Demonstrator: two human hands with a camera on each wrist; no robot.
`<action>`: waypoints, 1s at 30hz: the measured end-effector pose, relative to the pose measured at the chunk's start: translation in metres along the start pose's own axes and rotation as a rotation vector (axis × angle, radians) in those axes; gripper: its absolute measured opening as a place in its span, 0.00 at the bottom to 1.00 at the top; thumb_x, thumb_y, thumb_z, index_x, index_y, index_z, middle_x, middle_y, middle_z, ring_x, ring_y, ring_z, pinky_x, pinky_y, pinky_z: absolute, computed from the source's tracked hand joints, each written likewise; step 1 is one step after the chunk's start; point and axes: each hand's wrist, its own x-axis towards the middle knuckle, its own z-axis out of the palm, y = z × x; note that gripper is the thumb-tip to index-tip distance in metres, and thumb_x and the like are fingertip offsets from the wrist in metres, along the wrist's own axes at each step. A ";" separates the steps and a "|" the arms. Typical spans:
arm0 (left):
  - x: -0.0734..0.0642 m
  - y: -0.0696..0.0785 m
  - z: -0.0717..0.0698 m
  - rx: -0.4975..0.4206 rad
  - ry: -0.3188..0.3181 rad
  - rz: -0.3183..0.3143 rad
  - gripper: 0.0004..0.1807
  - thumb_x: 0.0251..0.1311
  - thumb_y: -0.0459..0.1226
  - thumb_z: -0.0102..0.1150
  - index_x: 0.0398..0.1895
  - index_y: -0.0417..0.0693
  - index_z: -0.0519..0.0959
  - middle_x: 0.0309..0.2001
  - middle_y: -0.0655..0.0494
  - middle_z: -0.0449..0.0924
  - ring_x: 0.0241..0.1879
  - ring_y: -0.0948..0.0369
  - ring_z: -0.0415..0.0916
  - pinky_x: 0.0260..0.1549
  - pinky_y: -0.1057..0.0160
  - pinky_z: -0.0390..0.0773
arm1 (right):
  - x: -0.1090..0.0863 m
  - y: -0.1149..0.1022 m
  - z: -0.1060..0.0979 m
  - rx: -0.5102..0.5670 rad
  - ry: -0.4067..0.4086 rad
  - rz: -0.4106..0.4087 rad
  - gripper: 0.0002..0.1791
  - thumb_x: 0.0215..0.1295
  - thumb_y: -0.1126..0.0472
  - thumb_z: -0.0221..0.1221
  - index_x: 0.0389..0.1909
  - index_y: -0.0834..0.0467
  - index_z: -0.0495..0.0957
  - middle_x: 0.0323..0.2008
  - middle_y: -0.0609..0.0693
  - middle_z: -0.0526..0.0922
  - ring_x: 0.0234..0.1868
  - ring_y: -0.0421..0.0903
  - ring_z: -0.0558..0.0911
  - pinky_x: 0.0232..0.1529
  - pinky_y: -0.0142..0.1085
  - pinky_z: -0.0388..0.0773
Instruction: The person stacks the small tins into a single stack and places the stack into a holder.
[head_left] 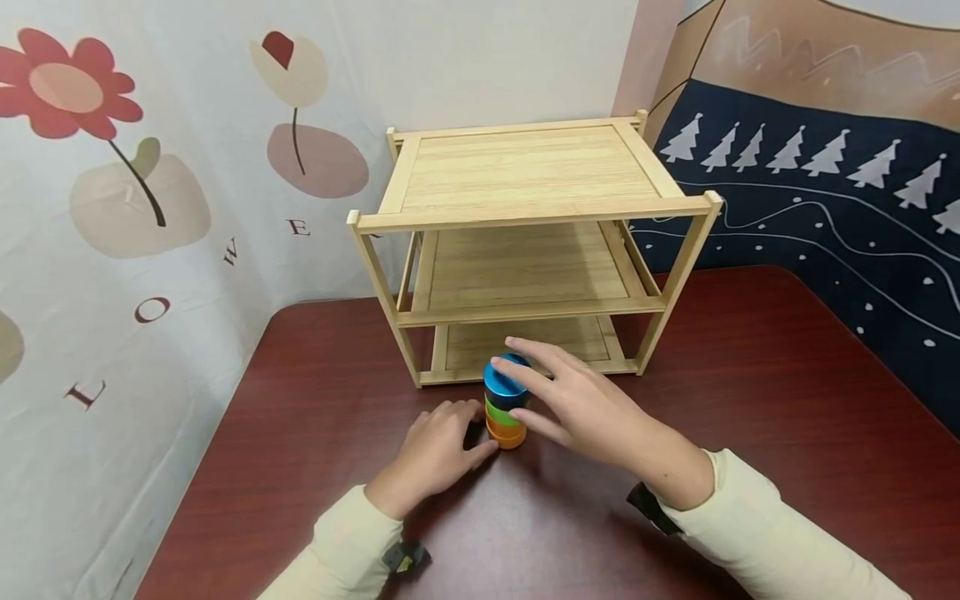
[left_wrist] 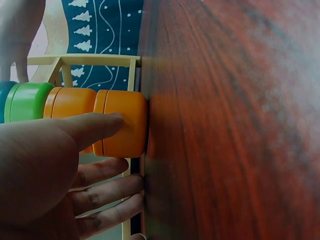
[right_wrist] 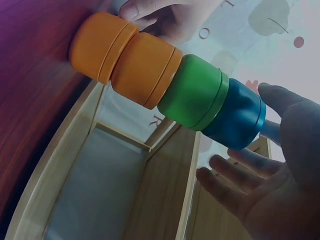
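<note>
- The stack (head_left: 502, 413) stands upright on the desk (head_left: 780, 417), just in front of the wooden rack (head_left: 525, 212): two orange jars at the bottom, then a green jar (right_wrist: 192, 92), with a blue jar (right_wrist: 235, 115) on top
- The left hand (head_left: 438, 442) is low beside the stack, its thumb lying across the lower orange jar (left_wrist: 135, 131) in the left wrist view and the other fingers stretched out past it, apart; whether they touch it I cannot tell
- The right hand (head_left: 585, 408) is about the top, fingers spread around the blue jar and not clamped on it; contact is unclear here too
- Each jar looks stiff and light, probably hard plastic or painted metal, so a gentle pinch should do and squeezing would gain little
- The smooth, shiny sides may be slippery, the blue one most of all; flat finger pads ought to hold better than the tips
- Breakage seems unlikely; toppling is the likelier trouble, since the column is tall and narrow and the jars appear merely set on one another
- Best hold: thumb and fingers opposite each other around the blue jar's side, lifting straight up, while the other hand steadies the upper orange jar (right_wrist: 145, 70)
</note>
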 end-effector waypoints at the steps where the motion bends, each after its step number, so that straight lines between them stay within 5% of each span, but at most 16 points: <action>1: 0.000 0.000 0.000 0.001 -0.001 -0.001 0.25 0.59 0.54 0.68 0.53 0.51 0.81 0.47 0.57 0.85 0.47 0.57 0.78 0.45 0.45 0.77 | -0.001 0.000 -0.001 0.001 0.016 -0.004 0.34 0.66 0.50 0.66 0.72 0.49 0.68 0.72 0.55 0.67 0.69 0.55 0.72 0.63 0.50 0.75; 10: 0.002 -0.001 0.001 0.003 0.012 0.003 0.25 0.58 0.54 0.68 0.52 0.51 0.81 0.46 0.57 0.85 0.46 0.56 0.79 0.44 0.45 0.78 | -0.011 0.004 -0.002 0.045 0.182 0.017 0.29 0.68 0.52 0.63 0.68 0.51 0.72 0.69 0.52 0.70 0.71 0.53 0.68 0.68 0.50 0.70; 24: 0.002 0.000 0.004 0.013 0.015 -0.002 0.23 0.57 0.53 0.69 0.51 0.50 0.81 0.45 0.56 0.85 0.46 0.56 0.79 0.43 0.47 0.78 | -0.019 0.009 0.011 0.284 0.448 0.044 0.14 0.60 0.71 0.63 0.48 0.61 0.82 0.45 0.54 0.83 0.47 0.48 0.82 0.56 0.24 0.73; 30: 0.002 0.000 0.003 0.015 0.016 -0.001 0.24 0.58 0.53 0.69 0.51 0.50 0.81 0.45 0.56 0.85 0.46 0.56 0.79 0.43 0.47 0.78 | -0.019 0.014 0.016 0.386 0.476 0.102 0.12 0.60 0.74 0.61 0.44 0.62 0.81 0.40 0.53 0.83 0.39 0.42 0.80 0.42 0.27 0.76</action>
